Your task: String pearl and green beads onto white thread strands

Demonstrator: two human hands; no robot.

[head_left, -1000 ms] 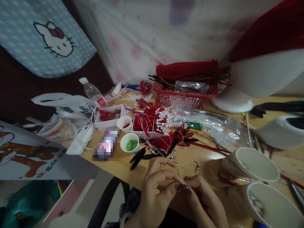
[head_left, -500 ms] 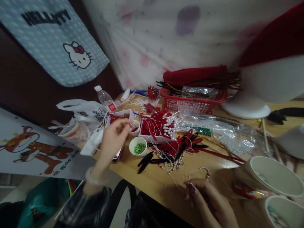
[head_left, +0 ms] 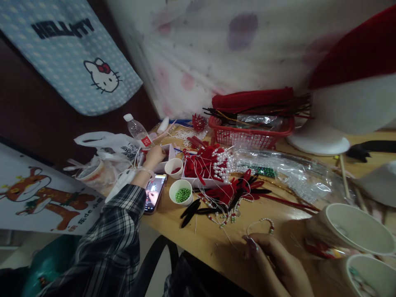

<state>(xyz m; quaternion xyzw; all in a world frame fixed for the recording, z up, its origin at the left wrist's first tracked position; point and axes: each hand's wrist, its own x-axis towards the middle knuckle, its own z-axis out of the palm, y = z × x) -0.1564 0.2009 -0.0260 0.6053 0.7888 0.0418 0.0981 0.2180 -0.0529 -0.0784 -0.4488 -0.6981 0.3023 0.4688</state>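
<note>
Our left hand [head_left: 156, 156] reaches into a white rectangular box [head_left: 171, 152] beyond the white paper cup of green beads [head_left: 172, 194], our landmark; its fingertips are hidden, so we cannot tell whether they grip anything. Our right hand [head_left: 275, 262], right of and nearer than that cup, has thumb and forefinger pinched narrow on the thin white thread of a short beaded string [head_left: 270, 225], whose red, white and green beads lie on the wooden table [head_left: 213, 245] just beyond our fingers. Left of the landmark lies a lit smartphone [head_left: 154, 193]; just behind it stands 1 smaller white cup of dark red beads [head_left: 168, 170]. Far to its right stand 2 large pale cups [head_left: 355, 227].
</note>
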